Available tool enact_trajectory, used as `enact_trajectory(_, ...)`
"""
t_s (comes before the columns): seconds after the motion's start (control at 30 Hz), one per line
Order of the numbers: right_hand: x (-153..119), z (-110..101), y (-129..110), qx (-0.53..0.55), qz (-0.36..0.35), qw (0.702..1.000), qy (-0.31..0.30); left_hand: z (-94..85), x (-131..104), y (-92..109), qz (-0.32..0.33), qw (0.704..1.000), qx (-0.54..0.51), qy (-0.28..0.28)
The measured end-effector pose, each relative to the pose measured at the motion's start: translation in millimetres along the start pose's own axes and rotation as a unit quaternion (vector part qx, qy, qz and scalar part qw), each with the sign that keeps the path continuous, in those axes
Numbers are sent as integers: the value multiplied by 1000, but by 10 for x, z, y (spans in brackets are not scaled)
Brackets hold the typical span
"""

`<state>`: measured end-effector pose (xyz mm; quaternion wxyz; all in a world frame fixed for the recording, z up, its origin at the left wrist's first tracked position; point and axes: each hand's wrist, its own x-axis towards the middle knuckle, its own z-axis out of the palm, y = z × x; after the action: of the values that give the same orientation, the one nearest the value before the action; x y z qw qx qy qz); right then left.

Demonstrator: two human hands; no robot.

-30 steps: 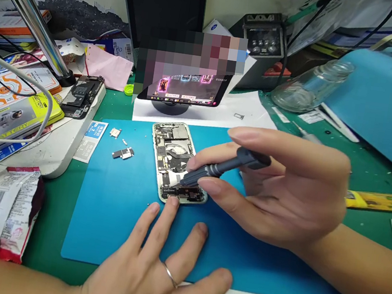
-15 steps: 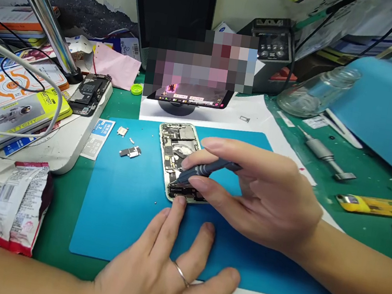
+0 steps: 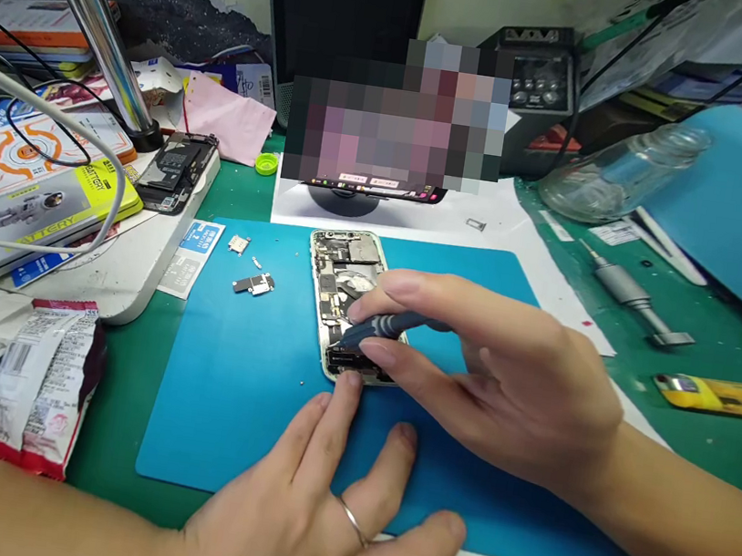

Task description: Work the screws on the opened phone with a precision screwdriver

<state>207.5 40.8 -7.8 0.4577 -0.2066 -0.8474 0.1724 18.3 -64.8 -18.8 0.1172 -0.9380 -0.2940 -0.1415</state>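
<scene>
An opened smartphone (image 3: 334,291), its inner boards and parts bare, lies on a blue mat (image 3: 219,422). My right hand (image 3: 501,379) pinches dark grey tweezers (image 3: 382,326) between thumb and fingers, their tip down at the phone's lower left inside. Part of the phone's right side is hidden behind that hand. My left hand (image 3: 327,493), with a ring on it, is spread open, and one fingertip presses at the phone's bottom edge. To the left on the mat lie a dark metal shield plate (image 3: 254,284) and a small silvery part (image 3: 238,244).
A white box (image 3: 136,282) at left carries another opened phone (image 3: 175,172) and battery boxes (image 3: 47,223). A microscope post (image 3: 106,47) rises behind. A snack wrapper (image 3: 38,388) lies near my left forearm. At right are a glass jar (image 3: 624,175), a grey screwdriver (image 3: 638,292) and white tweezers (image 3: 672,247).
The whole view has shifted slightly, so things sit a little further right. Both hands keep nearly the same pose, the tweezers still at the phone's lower part.
</scene>
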Motion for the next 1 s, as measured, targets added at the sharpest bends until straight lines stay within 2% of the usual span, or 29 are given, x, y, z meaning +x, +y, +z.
enact_trajectory(0.23, 161, -62, -121, -23, -20, 998, -49, -20, -14, -8, 9, 1000, -3, -8)
enact_trajectory(0.43, 150, -27, -80, -22, -48, 998, -27, 12, -12, -8, -2, 1000, -2, 7)
enact_trajectory(0.57, 122, 9, -63, -19, -39, 999, -1, 32, -17, -6, -1, 1000, -4, 10)
enact_trajectory(0.87, 117, 38, -79, 4, -19, 1000, 0, 39, -5, -24, -4, 1000, 12, 27)
enact_trajectory(1.0, 130, 70, -49, 5, -60, 998, 5, 39, -3, -16, -5, 999, 13, 31)
